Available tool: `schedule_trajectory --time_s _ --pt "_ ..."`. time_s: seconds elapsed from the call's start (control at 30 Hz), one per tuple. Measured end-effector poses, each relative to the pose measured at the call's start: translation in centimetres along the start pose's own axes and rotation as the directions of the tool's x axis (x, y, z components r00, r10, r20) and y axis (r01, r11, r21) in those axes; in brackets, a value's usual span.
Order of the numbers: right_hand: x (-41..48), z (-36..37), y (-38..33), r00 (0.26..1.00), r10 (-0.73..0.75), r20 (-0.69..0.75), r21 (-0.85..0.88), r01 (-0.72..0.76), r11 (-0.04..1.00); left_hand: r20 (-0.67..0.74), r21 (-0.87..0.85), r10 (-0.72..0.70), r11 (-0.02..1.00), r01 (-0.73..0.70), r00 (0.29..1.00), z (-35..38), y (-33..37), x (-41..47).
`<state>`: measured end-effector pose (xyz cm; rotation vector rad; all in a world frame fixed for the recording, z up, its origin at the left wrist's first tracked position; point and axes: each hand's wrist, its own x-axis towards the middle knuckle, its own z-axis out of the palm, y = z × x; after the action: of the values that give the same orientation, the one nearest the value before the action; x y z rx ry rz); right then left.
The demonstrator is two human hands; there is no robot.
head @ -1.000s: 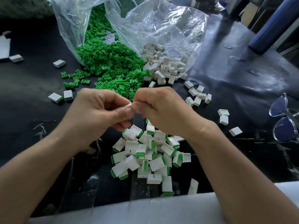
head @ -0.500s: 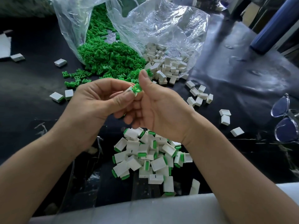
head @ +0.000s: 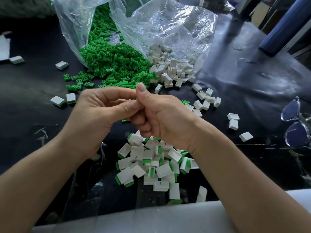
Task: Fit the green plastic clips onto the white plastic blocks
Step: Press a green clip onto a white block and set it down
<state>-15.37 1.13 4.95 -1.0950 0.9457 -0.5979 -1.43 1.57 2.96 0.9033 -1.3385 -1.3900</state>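
My left hand [head: 101, 111] and my right hand [head: 161, 115] meet above the black table, fingertips pressed together. They pinch a small piece between them. Only a sliver of a green clip [head: 136, 98] shows beside my right thumb; the white block it goes with is hidden by the fingers. Loose green clips [head: 114, 64] spill from a clear bag [head: 168, 31], with bare white blocks [head: 171, 66] beside them. Under my wrists lies a heap of white blocks with green clips fitted [head: 151, 163].
Stray white blocks lie at the right [head: 205, 100], further right [head: 233, 120] and at the left [head: 62, 100]. Clear-framed glasses [head: 296, 121] rest at the right edge. A blue cylinder [head: 282, 26] stands at the back right. A white padded edge [head: 151, 219] runs along the front.
Both hands rose from just above the heap. My right thumb first lifted off, showing a clip on a block in my left fingers, and now closes over it again.
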Motion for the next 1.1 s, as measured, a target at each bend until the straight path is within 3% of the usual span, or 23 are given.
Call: schedule_trajectory --time_s 0.23,0.53,0.93,1.1 --pt "0.1 0.4 0.3 0.999 -0.017 -0.036 -0.015 0.016 1.0 -0.05 -0.032 -0.02 0.999 0.018 0.999 0.6 0.0 -0.2" --pt "0.3 -0.4 -0.1 0.999 0.021 0.035 0.068 -0.023 0.997 -0.064 -0.028 -0.002 1.0 0.001 0.998 0.6 0.2 0.0" --pt "0.6 -0.9 0.4 1.0 -0.02 -0.014 -0.093 0.018 0.995 -0.073 -0.069 -0.124 0.99 0.119 0.99 -0.1 0.2 0.5" --pt "0.5 -0.6 0.5 0.998 -0.057 -0.012 -0.116 0.055 0.992 -0.054 -0.079 -0.109 0.991 0.104 0.993 -0.1 0.3 0.4"
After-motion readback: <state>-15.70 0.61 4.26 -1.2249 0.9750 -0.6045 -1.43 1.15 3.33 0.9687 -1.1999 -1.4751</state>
